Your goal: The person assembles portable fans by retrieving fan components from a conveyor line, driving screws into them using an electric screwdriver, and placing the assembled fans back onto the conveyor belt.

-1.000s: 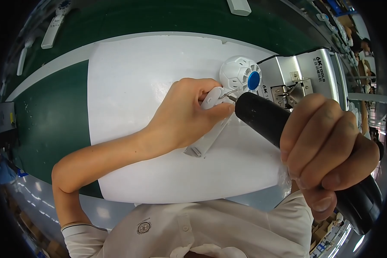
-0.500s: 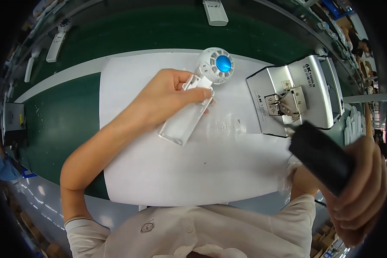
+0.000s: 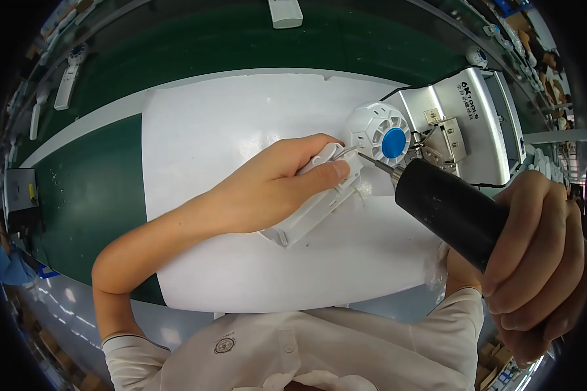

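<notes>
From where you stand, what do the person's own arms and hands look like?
The left hand and right hand are bare, without gloves. The left sleeve and right sleeve are short and pale, the left one edged with a thin dark line.

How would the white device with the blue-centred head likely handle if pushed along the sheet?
The white device is probably stiff, as its long body looks like hard moulded plastic. Its bulbous head may make it pivot or rock. The thin ribs around the blue disc could be fragile.
</notes>
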A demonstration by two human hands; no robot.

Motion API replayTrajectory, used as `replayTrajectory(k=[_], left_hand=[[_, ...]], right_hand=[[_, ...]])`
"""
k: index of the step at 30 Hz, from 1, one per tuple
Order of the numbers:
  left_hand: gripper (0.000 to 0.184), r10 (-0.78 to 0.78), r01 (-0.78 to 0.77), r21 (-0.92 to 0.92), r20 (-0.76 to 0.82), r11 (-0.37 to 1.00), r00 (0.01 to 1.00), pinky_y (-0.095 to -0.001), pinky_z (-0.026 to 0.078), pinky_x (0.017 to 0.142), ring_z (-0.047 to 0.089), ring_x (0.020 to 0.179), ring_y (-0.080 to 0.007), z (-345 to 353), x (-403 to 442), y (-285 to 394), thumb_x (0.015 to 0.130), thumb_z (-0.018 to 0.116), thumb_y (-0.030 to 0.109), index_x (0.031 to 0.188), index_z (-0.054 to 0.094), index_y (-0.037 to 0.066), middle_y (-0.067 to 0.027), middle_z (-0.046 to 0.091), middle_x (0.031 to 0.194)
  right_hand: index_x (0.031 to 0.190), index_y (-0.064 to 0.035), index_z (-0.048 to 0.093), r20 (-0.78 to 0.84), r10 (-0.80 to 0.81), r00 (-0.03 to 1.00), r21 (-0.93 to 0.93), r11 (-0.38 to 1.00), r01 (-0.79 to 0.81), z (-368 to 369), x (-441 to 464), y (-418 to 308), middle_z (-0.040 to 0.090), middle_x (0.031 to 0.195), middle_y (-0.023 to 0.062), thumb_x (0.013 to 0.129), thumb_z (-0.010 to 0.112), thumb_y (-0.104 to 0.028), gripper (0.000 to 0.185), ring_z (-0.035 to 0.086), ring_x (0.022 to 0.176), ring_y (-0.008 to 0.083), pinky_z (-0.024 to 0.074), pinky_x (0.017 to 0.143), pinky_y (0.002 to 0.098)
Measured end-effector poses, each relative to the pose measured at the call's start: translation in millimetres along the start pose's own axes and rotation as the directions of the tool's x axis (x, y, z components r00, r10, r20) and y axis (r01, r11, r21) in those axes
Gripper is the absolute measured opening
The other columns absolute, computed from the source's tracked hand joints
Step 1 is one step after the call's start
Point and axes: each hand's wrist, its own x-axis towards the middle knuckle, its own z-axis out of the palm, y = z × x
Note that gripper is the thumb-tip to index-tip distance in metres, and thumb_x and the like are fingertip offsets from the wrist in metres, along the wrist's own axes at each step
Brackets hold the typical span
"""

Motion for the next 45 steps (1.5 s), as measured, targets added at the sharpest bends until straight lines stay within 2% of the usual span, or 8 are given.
replayTrajectory(k=[19, 24, 28, 33, 35, 39, 41, 45], left_hand=[[0.017, 0.073, -0.071, 0.044, -0.049, 0.997, 0.996, -0.0245, 0.033, 0.055, 0.042, 0.061, -0.0094, 7.9, 3.4, -2.1, 0.100, 0.056, 0.012, 0.109, 0.064, 0.000, -0.0019, 0.057, 0.073], [0.017, 0.058, -0.026, 0.201, -0.155, 0.979, 0.986, -0.0206, 0.032, 0.059, 0.039, 0.066, -0.0067, 16.4, -9.9, 9.5, 0.101, 0.055, 0.005, 0.117, 0.061, 0.002, 0.0020, 0.058, 0.082], [0.018, 0.145, -0.063, 0.295, -0.265, 0.953, 0.953, -0.0290, 0.036, 0.050, 0.046, 0.052, -0.0157, 15.8, -15.2, -0.7, 0.094, 0.059, 0.004, 0.110, 0.061, -0.004, -0.0080, 0.061, 0.067], [0.024, 0.339, -0.217, 0.414, -0.247, 0.884, 0.908, -0.0294, 0.036, 0.047, 0.044, 0.050, -0.0156, 12.4, -16.0, 2.7, 0.089, 0.064, 0.001, 0.113, 0.061, -0.004, -0.0069, 0.060, 0.064], [0.026, 0.387, -0.247, 0.459, -0.239, 0.853, 0.891, -0.0291, 0.036, 0.047, 0.045, 0.050, -0.0156, 10.4, -15.9, 4.1, 0.088, 0.065, 0.001, 0.114, 0.061, -0.004, -0.0072, 0.060, 0.065], [0.033, 0.540, -0.344, 0.584, -0.197, 0.735, 0.818, -0.0281, 0.038, 0.048, 0.047, 0.052, -0.0156, 7.7, -17.4, 7.0, 0.084, 0.068, -0.001, 0.116, 0.061, -0.005, -0.0080, 0.062, 0.068], [0.036, 0.622, -0.413, 0.584, -0.211, 0.699, 0.754, -0.0273, 0.039, 0.049, 0.048, 0.053, -0.0158, 9.5, -15.9, 1.5, 0.084, 0.069, -0.002, 0.118, 0.061, -0.005, -0.0084, 0.064, 0.072], [0.039, 0.684, -0.473, 0.568, -0.235, 0.673, 0.691, -0.0268, 0.041, 0.050, 0.050, 0.055, -0.0164, 12.0, -12.8, 2.6, 0.083, 0.069, -0.002, 0.121, 0.060, -0.005, -0.0089, 0.066, 0.079]], right_hand=[[0.088, -0.0140, 0.062, 0.058, -0.025, 0.998, 0.052, 0.998, 0.022, 11.7, 1.5, 30.1, 0.066, 0.063, -0.0005, 0.078, 0.084, -0.009, 0.025, 0.063, 0.055, 0.0108, 0.0543, 0.052, 0.0209], [0.084, -0.0138, 0.061, 0.039, -0.083, 0.996, -0.019, 0.996, 0.084, 34.1, -2.6, 35.2, 0.065, 0.061, -0.0006, 0.078, 0.082, -0.008, 0.022, 0.061, 0.052, 0.0111, 0.0531, 0.051, 0.0216], [0.081, -0.0136, 0.061, 0.018, -0.118, 0.993, -0.058, 0.991, 0.119, 45.0, -6.9, 37.9, 0.064, 0.060, -0.0007, 0.078, 0.080, -0.007, 0.021, 0.060, 0.050, 0.0114, 0.0522, 0.050, 0.0222], [0.077, -0.0134, 0.060, -0.023, -0.206, 0.978, -0.068, 0.977, 0.204, 47.7, -10.0, 33.4, 0.063, 0.059, -0.0008, 0.078, 0.077, -0.005, 0.019, 0.058, 0.048, 0.0117, 0.0510, 0.050, 0.0229], [0.076, -0.0134, 0.060, -0.041, -0.275, 0.960, -0.057, 0.960, 0.273, 54.8, -11.2, 31.8, 0.063, 0.058, -0.0008, 0.078, 0.077, -0.005, 0.019, 0.057, 0.047, 0.0119, 0.0506, 0.049, 0.0232], [0.067, -0.0130, 0.055, -0.147, -0.215, 0.966, -0.194, 0.963, 0.185, 82.5, -16.0, 17.1, 0.054, 0.052, 0.0021, 0.076, 0.062, 0.002, 0.019, 0.049, 0.045, 0.0178, 0.0460, 0.044, 0.0294], [0.068, -0.0128, 0.055, -0.070, -0.387, 0.919, -0.200, 0.908, 0.367, 84.0, -9.3, 28.6, 0.053, 0.052, 0.0021, 0.076, 0.063, 0.002, 0.019, 0.048, 0.045, 0.0168, 0.0452, 0.044, 0.0293], [0.070, -0.0127, 0.055, -0.047, -0.379, 0.924, -0.214, 0.908, 0.361, 82.4, -9.6, 29.0, 0.054, 0.053, 0.0017, 0.077, 0.063, 0.001, 0.017, 0.049, 0.045, 0.0160, 0.0455, 0.044, 0.0286]])
